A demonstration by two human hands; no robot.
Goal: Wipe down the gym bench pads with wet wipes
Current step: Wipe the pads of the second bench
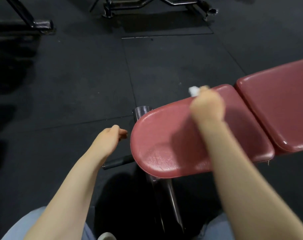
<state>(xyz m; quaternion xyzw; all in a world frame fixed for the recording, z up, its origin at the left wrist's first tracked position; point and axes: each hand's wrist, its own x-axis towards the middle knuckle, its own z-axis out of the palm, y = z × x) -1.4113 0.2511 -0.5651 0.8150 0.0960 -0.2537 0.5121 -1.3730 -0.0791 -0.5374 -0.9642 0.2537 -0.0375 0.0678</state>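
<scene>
Seat pad (173,146), red vinyl with a rounded near end, serves as the landmark for this view from the head camera; its glossy surface shows streaked highlights close to the rounded end. Right hand (207,105), blurred, sits above the far edge of the seat pad with the fingers curled into a fist around a crumpled white wet wipe (193,90), which protrudes past the knuckles at that far edge. Whether the wipe touches the vinyl cannot be told. Left hand (110,137) hangs just beside the rounded end of the seat pad, off its surface, fingers loosely curled and holding nothing. Back pad (277,108), the same red, lies immediately to the right of the seat pad, separated from it by a narrow dark gap. Bench frame (171,201), dark metal tubing, descends beneath the seat pad toward the viewer; a short black handle (117,161) projects from it below the rounded end, and a tube end (142,112) shows just behind that end. Black rubber floor (78,75) surrounds the seat pad. Beyond the seat pad, well apart, stands the base of another black machine (157,6). Light blue trouser legs (31,222) appear nearest the viewer.
</scene>
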